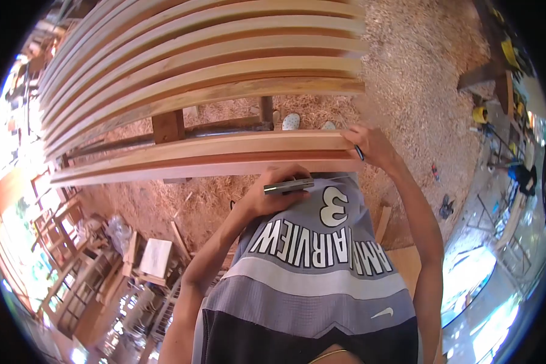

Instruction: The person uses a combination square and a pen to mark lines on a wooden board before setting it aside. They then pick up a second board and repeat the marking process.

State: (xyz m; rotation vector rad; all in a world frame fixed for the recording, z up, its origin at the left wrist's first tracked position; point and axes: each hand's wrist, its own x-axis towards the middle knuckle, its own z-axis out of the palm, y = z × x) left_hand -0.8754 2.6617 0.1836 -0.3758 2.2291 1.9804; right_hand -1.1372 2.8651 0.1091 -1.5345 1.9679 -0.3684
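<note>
My left hand (279, 189) is closed around a slim metal tool (288, 186), held level just below the nearest wooden plank (212, 156). Over at that plank's right end, my right hand (370, 144) grips a dark pencil (359, 152) and rests its fingers on the wood. The plank lies crosswise in front of my chest. My grey jersey with the number 3 fills the lower middle of the view.
Several more long planks (212, 54) lie side by side on a wooden stand (168, 126) beyond the near one. Sawdust and shavings (418, 67) cover the floor. Wooden frames and furniture (73, 267) stand at lower left, tools and benches (503, 67) at right.
</note>
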